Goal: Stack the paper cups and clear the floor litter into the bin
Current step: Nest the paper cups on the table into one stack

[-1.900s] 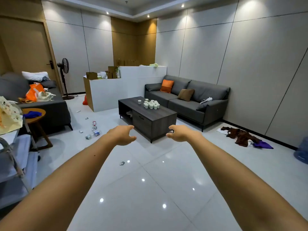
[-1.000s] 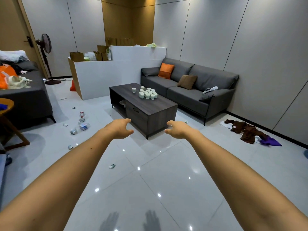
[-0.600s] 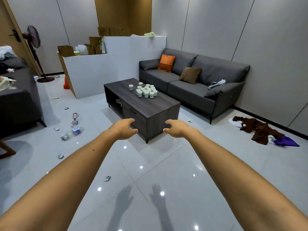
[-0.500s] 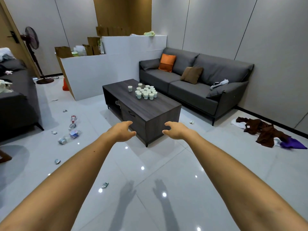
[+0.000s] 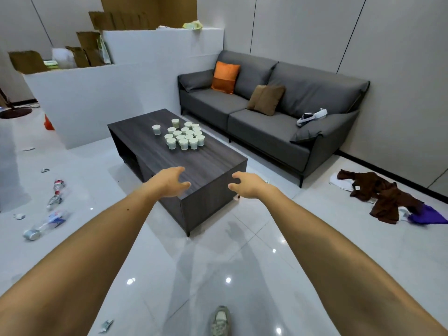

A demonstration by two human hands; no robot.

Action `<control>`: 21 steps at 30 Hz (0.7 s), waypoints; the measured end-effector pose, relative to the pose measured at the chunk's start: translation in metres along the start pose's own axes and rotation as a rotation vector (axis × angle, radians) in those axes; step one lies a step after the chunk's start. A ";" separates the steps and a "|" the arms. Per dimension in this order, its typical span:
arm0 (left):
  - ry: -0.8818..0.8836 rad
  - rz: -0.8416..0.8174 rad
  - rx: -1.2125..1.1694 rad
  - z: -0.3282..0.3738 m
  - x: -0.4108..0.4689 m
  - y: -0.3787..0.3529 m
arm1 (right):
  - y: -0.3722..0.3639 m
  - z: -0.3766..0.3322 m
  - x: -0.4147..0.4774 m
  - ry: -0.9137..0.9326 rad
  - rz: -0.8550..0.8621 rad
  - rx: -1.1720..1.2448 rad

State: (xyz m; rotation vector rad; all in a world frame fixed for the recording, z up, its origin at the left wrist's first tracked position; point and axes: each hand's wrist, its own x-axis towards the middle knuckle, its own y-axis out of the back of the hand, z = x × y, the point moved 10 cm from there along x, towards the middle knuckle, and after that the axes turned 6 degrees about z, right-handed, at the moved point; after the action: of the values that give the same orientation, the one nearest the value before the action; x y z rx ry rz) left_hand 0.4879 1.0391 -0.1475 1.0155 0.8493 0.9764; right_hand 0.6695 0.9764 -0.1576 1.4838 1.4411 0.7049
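The approach to the cup-stacking step is judged to be in hand: nothing is held yet, and the bench [image 5: 213, 163] is being closed on. The left hand [image 5: 169, 181] and the right hand [image 5: 247, 185] are held out in front, seen against the near end of the bench. Both are empty, with fingers relaxed and slightly curled.

The paper cups [image 5: 184, 136] are found upright in a tight cluster on the far half of the bench, with a single cup [image 5: 156, 129] set a little apart to the left; none is stacked. The floor litter is untouched: plastic bottles [image 5: 46, 223] lie well off to the left, and a crumpled scrap [image 5: 106, 326] lies near the lower edge. No bin is shown.

For the next move, the remaining gap must be closed, probably with a further step or a lean over the bench. One cup can then be pinched at its rim and lowered into a neighbour. A light touch is called for, since such cups are likely to tip or crush.

Against the frame half a second ago, the bench and cups are seen larger and nearer. The fan and the dark couch at the left are no longer in view. A shoe [image 5: 220, 320] is now seen at the bottom edge. The hands are unchanged in pose.
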 end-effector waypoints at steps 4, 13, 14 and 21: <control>-0.034 -0.018 -0.010 0.036 0.121 -0.002 | 0.034 0.035 0.104 -0.008 0.003 -0.008; -0.125 -0.072 -0.076 0.154 0.353 -0.003 | 0.119 0.148 0.294 -0.107 0.003 -0.003; -0.124 -0.076 -0.091 0.165 0.378 -0.007 | 0.125 0.160 0.317 -0.111 -0.007 -0.003; 0.052 -0.117 -0.216 0.192 0.551 -0.043 | 0.173 0.232 0.484 -0.055 -0.079 -0.031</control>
State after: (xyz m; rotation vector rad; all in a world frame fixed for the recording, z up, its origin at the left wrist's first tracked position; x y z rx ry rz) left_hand 0.8580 1.4900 -0.1966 0.7511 0.8177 0.9745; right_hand 1.0236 1.4139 -0.1934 1.4036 1.4325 0.6305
